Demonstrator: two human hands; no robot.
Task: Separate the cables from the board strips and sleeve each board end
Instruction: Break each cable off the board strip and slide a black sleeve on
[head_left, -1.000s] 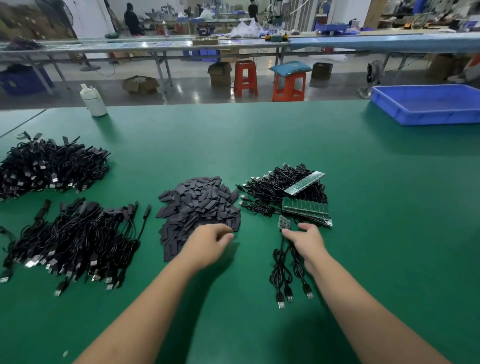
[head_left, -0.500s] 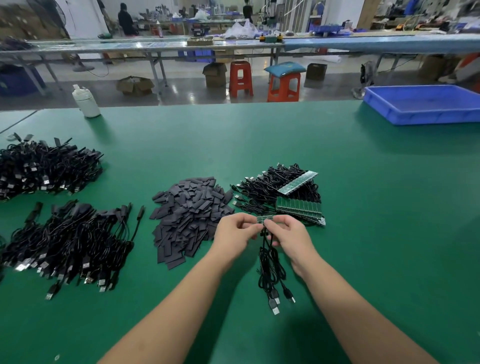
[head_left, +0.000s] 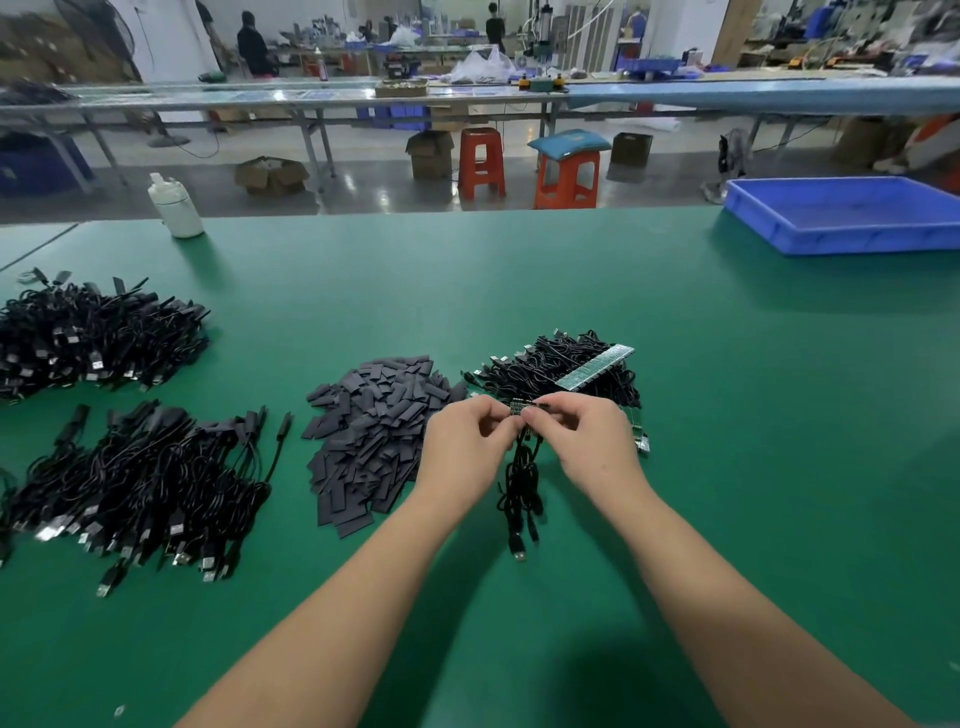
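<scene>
Left hand: bare; no glove, ring or watch is seen.
Right hand: bare likewise.
Forearms: uncovered; no sleeve is shown within view.

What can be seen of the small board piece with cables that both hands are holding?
The board piece is a short green segment, mostly hidden by fingers. The left hand and the right hand pinch it from either side, above the green table. Thin black cables hang from it in loose loops, and their metal-tipped plugs reach the table. It sits just in front of the pile of unseparated strips.
</scene>
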